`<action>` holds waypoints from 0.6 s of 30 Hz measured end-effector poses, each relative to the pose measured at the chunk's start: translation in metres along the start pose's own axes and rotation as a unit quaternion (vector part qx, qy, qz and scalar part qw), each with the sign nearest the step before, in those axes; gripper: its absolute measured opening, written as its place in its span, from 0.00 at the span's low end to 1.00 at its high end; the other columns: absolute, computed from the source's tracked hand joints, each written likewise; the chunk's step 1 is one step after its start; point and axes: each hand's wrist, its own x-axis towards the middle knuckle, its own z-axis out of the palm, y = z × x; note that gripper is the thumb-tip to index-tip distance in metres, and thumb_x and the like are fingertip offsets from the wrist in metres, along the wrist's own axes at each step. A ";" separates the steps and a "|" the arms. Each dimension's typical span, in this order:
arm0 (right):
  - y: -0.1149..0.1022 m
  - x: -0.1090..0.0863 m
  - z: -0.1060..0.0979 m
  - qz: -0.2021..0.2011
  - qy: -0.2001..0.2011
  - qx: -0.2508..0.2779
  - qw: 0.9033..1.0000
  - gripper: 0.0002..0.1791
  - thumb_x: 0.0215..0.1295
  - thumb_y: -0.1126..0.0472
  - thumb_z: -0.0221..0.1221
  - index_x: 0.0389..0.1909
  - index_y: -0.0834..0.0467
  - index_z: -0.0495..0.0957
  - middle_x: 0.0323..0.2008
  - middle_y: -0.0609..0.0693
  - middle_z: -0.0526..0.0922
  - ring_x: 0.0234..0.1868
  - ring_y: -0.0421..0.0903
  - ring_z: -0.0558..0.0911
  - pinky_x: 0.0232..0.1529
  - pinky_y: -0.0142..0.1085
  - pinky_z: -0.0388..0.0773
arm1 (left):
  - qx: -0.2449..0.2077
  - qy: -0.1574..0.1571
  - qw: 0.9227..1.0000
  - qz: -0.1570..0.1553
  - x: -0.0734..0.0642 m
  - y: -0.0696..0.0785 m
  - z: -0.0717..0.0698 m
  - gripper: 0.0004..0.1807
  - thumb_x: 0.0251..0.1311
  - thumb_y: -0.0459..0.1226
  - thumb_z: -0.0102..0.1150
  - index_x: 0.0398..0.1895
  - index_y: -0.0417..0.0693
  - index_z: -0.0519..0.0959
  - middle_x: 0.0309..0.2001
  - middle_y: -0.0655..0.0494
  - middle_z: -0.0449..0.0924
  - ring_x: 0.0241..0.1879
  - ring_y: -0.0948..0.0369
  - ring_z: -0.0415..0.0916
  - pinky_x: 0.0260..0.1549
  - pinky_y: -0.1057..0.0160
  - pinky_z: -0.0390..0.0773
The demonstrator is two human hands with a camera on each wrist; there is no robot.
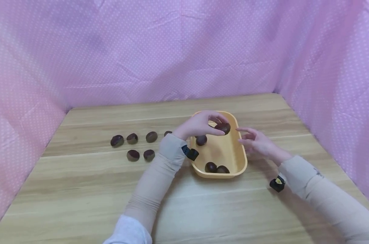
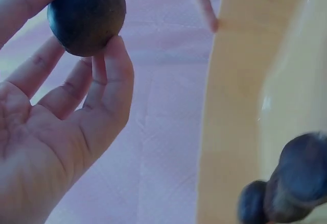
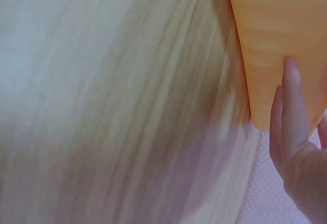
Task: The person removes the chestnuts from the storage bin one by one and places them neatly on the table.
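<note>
My left hand (image 1: 199, 126) pinches a dark brown chestnut (image 1: 224, 128) between thumb and fingers, above the far part of a yellow plastic basin (image 1: 244, 159). In the left wrist view the held chestnut (image 2: 87, 17) shows whole at the fingertips. My right hand (image 1: 260, 145) is at the basin's right side, fingers fairly straight. The right wrist view has its fingertips against the basin's outer wall (image 3: 278, 25). Inside the basin lie several chestnuts: one (image 1: 201, 140) by the left wall and two (image 1: 211, 167) at the near end. My left hand hides part of the basin.
Left of the basin, several chestnuts lie on the wooden table (image 1: 90, 189) in two rough rows, among them one chestnut (image 1: 117, 141) at the far left. My left forearm partly covers another chestnut (image 1: 168, 133). Pink dotted cloth (image 1: 135, 51) surrounds the table's back and sides.
</note>
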 end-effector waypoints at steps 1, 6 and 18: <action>0.000 0.000 0.000 -0.001 0.001 -0.003 1.000 0.34 0.67 0.63 0.54 0.71 0.59 0.53 0.57 0.70 0.67 0.40 0.41 0.80 0.44 0.40 0.82 | -0.009 0.000 1.000 0.001 -0.002 0.002 -0.002 0.18 0.53 0.34 0.67 0.49 0.43 0.79 0.46 0.53 0.81 0.48 0.62 0.76 0.48 0.68 0.78; -0.002 0.000 0.001 -0.001 0.003 -0.006 1.000 0.34 0.67 0.63 0.55 0.72 0.58 0.53 0.57 0.70 0.67 0.40 0.41 0.80 0.43 0.39 0.82 | -0.052 0.007 0.998 0.021 -0.016 0.005 -0.007 0.18 0.53 0.29 0.66 0.49 0.39 0.78 0.47 0.48 0.80 0.49 0.59 0.75 0.46 0.68 0.79; -0.004 0.001 0.001 -0.010 0.009 -0.009 1.000 0.34 0.67 0.63 0.55 0.71 0.59 0.53 0.54 0.67 0.69 0.37 0.39 0.79 0.39 0.37 0.82 | -0.040 0.002 0.999 0.019 -0.059 0.000 -0.013 0.20 0.50 0.29 0.67 0.49 0.39 0.78 0.46 0.49 0.78 0.46 0.60 0.75 0.47 0.64 0.80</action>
